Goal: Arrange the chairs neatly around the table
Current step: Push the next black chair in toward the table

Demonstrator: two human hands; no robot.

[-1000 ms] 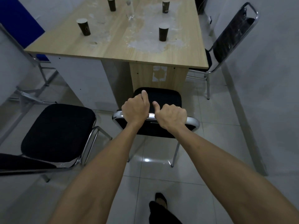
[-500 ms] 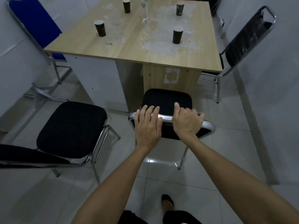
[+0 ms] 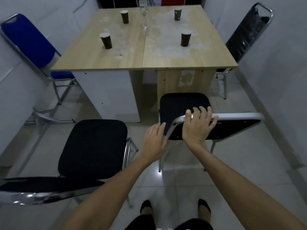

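A black chair with a chrome frame faces the near end of the wooden table. My right hand lies over the chrome top rail of its backrest, fingers spread and draped over the bar. My left hand has come off the rail and hangs open beside the backrest's left corner. A second black chair stands to the left, a step back from the table, its backrest at the frame's lower left.
A blue chair stands at the table's left side, a black chair at the right by the wall. Several dark paper cups and a clear bottle stand on the table. Walls are close on both sides. My feet are on the tiled floor.
Both hands gripped the backrest rail a second ago. The left hand has let go and slid off to the left; the right hand's grip has loosened. The view has pulled back and swung.
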